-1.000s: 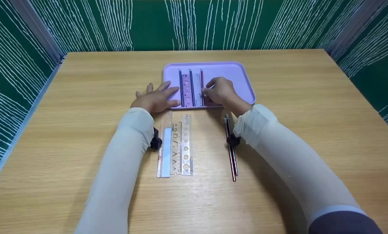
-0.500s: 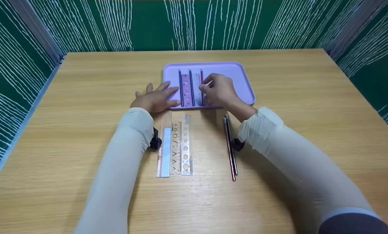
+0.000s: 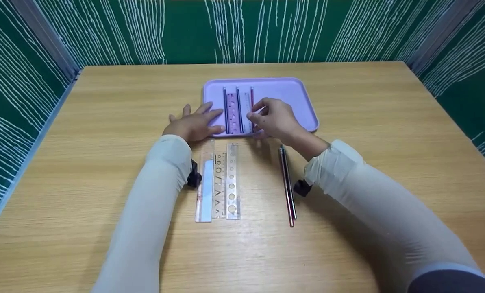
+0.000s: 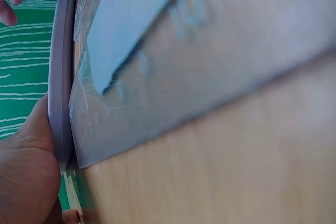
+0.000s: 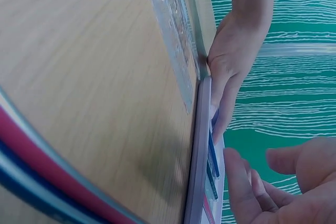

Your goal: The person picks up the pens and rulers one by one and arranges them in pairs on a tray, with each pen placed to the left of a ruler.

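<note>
Purple rectangular tray bears spread left hand; right hand gapes. Only left-wrist view shows blurred "10" on clear plastic ruler.

there are two hands, one tray, five visible pencils, five visible rulers and one table.

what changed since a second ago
The right hand has eased slightly toward the person, its wrist shifting right; thumb and fingers now stand apart, pinching nothing. Whether they held anything earlier is unclear. The left hand stayed on the purple tray; table pencils and rulers stayed put.
</note>
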`<action>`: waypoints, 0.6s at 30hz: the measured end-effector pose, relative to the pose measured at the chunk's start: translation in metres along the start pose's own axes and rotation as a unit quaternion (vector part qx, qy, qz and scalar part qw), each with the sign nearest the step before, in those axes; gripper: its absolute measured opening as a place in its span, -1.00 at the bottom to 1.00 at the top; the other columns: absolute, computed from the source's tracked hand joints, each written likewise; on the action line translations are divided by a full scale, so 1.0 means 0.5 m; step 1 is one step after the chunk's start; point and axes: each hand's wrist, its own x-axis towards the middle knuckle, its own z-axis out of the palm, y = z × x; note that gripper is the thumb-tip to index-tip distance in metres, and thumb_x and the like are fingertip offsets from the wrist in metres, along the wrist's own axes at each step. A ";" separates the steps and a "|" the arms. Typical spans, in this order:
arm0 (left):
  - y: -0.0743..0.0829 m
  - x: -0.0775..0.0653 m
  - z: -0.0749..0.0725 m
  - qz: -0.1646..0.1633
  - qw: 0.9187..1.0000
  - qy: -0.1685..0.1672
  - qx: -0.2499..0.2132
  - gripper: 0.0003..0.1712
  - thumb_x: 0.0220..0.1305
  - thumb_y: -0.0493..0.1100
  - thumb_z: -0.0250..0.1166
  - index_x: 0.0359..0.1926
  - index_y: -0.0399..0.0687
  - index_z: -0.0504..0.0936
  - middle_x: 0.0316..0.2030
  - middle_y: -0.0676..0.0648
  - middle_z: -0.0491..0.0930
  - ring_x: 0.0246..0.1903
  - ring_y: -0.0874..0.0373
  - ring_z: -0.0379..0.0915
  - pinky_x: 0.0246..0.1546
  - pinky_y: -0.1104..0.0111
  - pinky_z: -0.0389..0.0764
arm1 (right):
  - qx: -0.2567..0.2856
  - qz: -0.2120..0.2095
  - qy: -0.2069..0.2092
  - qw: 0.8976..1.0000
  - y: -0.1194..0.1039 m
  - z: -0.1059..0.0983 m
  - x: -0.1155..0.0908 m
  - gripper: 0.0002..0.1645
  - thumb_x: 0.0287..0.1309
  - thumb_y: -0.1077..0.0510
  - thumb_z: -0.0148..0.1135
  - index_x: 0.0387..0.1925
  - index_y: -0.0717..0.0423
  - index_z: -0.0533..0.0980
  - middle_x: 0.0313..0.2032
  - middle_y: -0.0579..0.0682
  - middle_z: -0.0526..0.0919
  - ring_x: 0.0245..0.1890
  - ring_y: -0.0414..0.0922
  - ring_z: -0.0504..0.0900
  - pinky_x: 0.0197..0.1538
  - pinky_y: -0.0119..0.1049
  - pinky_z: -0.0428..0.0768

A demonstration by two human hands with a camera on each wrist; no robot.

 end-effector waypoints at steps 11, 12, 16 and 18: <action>-0.001 -0.002 0.000 -0.004 1.000 0.004 0.002 -0.18 0.39 0.55 -0.11 0.58 0.71 -0.13 0.64 0.24 -0.44 0.59 -0.32 -0.68 0.36 -0.53 -0.49 | 0.057 0.012 -0.041 0.997 0.011 0.009 -0.022 -0.58 0.37 0.13 0.31 0.17 0.15 0.45 -0.05 0.18 0.57 -0.15 0.10 0.74 -0.12 -0.06 0.81; 0.000 -0.002 0.000 -0.004 1.000 0.005 0.002 -0.17 0.39 0.55 -0.10 0.58 0.71 -0.13 0.65 0.24 -0.44 0.59 -0.33 -0.69 0.36 -0.54 -0.49 | 0.072 0.015 -0.047 0.996 0.013 0.011 -0.026 -0.55 0.36 0.15 0.31 0.19 0.17 0.43 -0.04 0.19 0.56 -0.16 0.10 0.73 -0.13 -0.05 0.81; 0.000 -0.001 0.001 -0.005 1.000 0.003 0.002 -0.17 0.39 0.54 -0.10 0.58 0.70 -0.13 0.65 0.24 -0.44 0.58 -0.33 -0.71 0.35 -0.54 -0.50 | 0.119 0.024 -0.065 0.990 0.021 0.019 -0.042 -0.45 0.33 0.21 0.33 0.27 0.21 0.37 -0.03 0.19 0.52 -0.22 0.07 0.72 -0.14 -0.04 0.81; 0.000 -0.001 0.002 -0.006 1.000 0.002 0.000 -0.17 0.39 0.55 -0.10 0.58 0.71 -0.13 0.65 0.24 -0.45 0.58 -0.33 -0.71 0.35 -0.54 -0.51 | 0.131 0.025 -0.073 0.988 0.025 0.023 -0.049 -0.43 0.32 0.23 0.33 0.29 0.22 0.36 -0.03 0.19 0.52 -0.24 0.05 0.71 -0.14 -0.02 0.81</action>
